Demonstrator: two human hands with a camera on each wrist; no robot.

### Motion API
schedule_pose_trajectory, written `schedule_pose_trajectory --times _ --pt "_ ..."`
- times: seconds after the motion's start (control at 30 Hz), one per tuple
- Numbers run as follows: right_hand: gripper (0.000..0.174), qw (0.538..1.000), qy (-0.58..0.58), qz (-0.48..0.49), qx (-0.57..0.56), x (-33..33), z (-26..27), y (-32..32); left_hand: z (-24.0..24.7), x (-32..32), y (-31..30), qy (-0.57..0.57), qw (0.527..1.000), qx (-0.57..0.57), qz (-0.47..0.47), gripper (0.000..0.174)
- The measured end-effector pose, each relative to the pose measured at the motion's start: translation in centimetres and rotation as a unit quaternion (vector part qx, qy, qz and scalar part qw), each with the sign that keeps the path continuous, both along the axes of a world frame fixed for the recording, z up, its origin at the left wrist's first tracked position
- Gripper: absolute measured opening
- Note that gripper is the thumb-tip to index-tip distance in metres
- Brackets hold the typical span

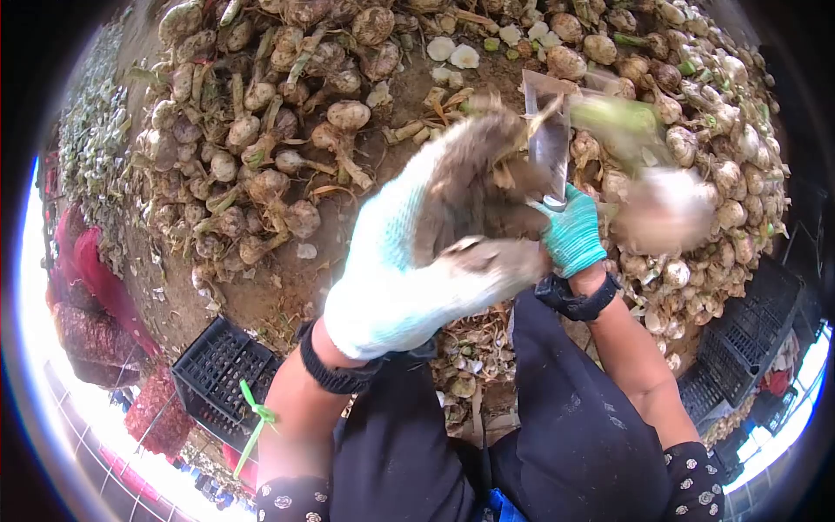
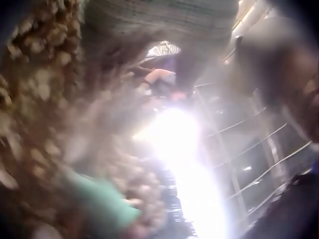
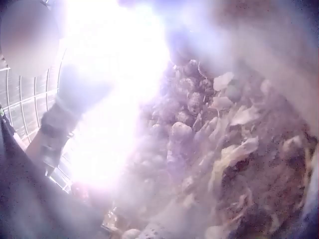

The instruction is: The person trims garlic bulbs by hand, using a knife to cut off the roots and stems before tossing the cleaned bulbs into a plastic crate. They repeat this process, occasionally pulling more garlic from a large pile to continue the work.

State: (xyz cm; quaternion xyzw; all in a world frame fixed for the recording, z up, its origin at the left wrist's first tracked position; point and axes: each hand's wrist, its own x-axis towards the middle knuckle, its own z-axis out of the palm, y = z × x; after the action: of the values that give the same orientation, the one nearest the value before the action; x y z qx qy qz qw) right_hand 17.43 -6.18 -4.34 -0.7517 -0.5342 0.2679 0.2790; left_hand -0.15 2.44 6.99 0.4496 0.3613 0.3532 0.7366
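In the head view the left hand [image 1: 396, 270], in a pale, soil-stained glove, has its thumb and bent fingers spread apart, with no bulb visible between them. Just beyond its fingertips, the right hand [image 1: 574, 233], in a green glove, grips a knife [image 1: 550, 143] by its handle, the broad blade pointing away from the body. Right of the blade is a blurred whitish garlic bulb [image 1: 663, 210], touched by neither hand, and above it a blurred green stem [image 1: 617, 117]. The left wrist view shows the green glove [image 2: 107, 204] blurred; the right wrist view is hazy with glare.
Garlic with stems [image 1: 243, 139] is heaped at the left, and more bulbs [image 1: 731, 165] are piled at the right. Trimmings [image 1: 470, 348] lie between the person's legs. Black crates stand at lower left [image 1: 222, 365] and right [image 1: 748, 331]; red net sacks [image 1: 96, 270] are far left.
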Motion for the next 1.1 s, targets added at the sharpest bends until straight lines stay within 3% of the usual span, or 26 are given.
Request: schedule_pose_trajectory --times 0.03,0.07,0.1,0.13,0.17,0.2,0.3,0.43,0.57,0.6,0.67,0.7,0.73,0.77,0.8,0.83,0.87,0.93,0.97,1.03,1.1 --pt "0.029 0.916 0.333 -0.167 -0.147 -0.3 1.4 0.4 -0.1 0.7 0.7 -0.029 1.000 0.000 0.013 0.063" --pt "0.028 0.920 0.319 -0.171 -0.151 -0.1 1.9 0.5 -1.6 -0.3 2.5 0.195 0.979 0.063 0.009 0.066" --pt "0.027 0.915 0.336 -0.177 -0.137 0.3 2.2 0.4 -4.9 -1.5 4.0 0.380 0.907 0.179 0.037 0.063" --pt "0.027 0.909 0.337 -0.193 -0.149 0.6 2.6 0.4 -5.9 -2.1 5.7 0.622 0.761 0.185 0.012 0.074" --pt "0.026 0.903 0.339 -0.208 -0.165 0.7 2.8 0.3 -9.4 -4.0 7.1 0.719 0.652 0.239 0.014 0.084" --pt "0.026 0.903 0.338 -0.208 -0.167 0.6 2.6 0.2 -10.9 -4.7 8.3 0.769 0.607 0.197 -0.010 0.087" --pt "0.025 0.905 0.352 -0.195 -0.136 -0.1 2.2 0.5 -12.8 -4.7 10.4 0.772 0.631 0.070 -0.040 0.091" --pt "0.023 0.937 0.296 -0.139 -0.126 -0.5 2.7 1.1 -13.6 -4.8 9.7 0.729 0.678 0.093 0.009 0.085" --pt "0.021 0.976 0.181 -0.101 -0.066 -1.1 4.3 1.6 -10.3 -4.0 5.4 0.549 0.790 0.267 0.055 0.075" --pt "0.021 0.993 0.112 -0.026 0.026 -1.2 4.7 1.8 -8.9 -3.8 4.4 0.472 0.847 0.242 0.039 0.070" --pt "0.027 0.980 0.024 0.093 0.177 -1.5 4.9 2.0 -8.5 -4.1 2.1 0.316 0.936 0.153 0.008 0.063" --pt "0.024 0.981 -0.024 0.133 0.141 -1.8 6.1 2.2 -8.8 -4.4 1.0 0.239 0.967 0.090 -0.008 0.061" --pt "0.020 0.975 -0.077 0.169 0.118 -2.1 6.5 2.2 -8.2 -6.3 1.7 0.331 0.860 0.320 -0.218 0.058" --pt "0.017 0.966 -0.130 0.204 0.095 -2.4 6.8 2.2 -7.7 -3.4 -0.5 0.139 0.990 0.018 -0.002 0.052" --pt "0.014 0.956 -0.171 0.222 0.086 -2.8 7.3 2.0 -7.4 -3.2 -1.1 0.000 0.996 -0.087 0.012 0.048" --pt "0.014 0.956 -0.170 0.221 0.085 -3.0 7.5 1.8 -7.2 -3.1 -1.5 -0.137 0.972 -0.189 0.026 0.044" --pt "0.015 0.955 -0.156 0.233 0.095 -3.2 7.6 1.6 -6.7 -2.8 -1.6 -0.136 0.972 -0.189 0.026 0.044" --pt "0.017 0.954 -0.121 0.254 0.106 -3.5 8.0 1.4 -5.5 -2.3 -1.4 0.083 0.991 -0.101 -0.015 0.042" --pt "0.017 0.954 -0.121 0.254 0.106 -3.5 8.0 1.4 -5.7 -2.2 -1.4 0.083 0.991 -0.102 -0.016 0.042" --pt "0.018 0.954 -0.104 0.262 0.100 -3.4 7.8 1.4 -6.4 -2.2 -1.5 -0.153 0.951 -0.265 0.033 0.041" --pt "0.019 0.953 -0.103 0.260 0.113 -3.4 6.8 1.4 -6.1 -2.4 -1.7 -0.154 0.948 -0.275 0.036 0.040"
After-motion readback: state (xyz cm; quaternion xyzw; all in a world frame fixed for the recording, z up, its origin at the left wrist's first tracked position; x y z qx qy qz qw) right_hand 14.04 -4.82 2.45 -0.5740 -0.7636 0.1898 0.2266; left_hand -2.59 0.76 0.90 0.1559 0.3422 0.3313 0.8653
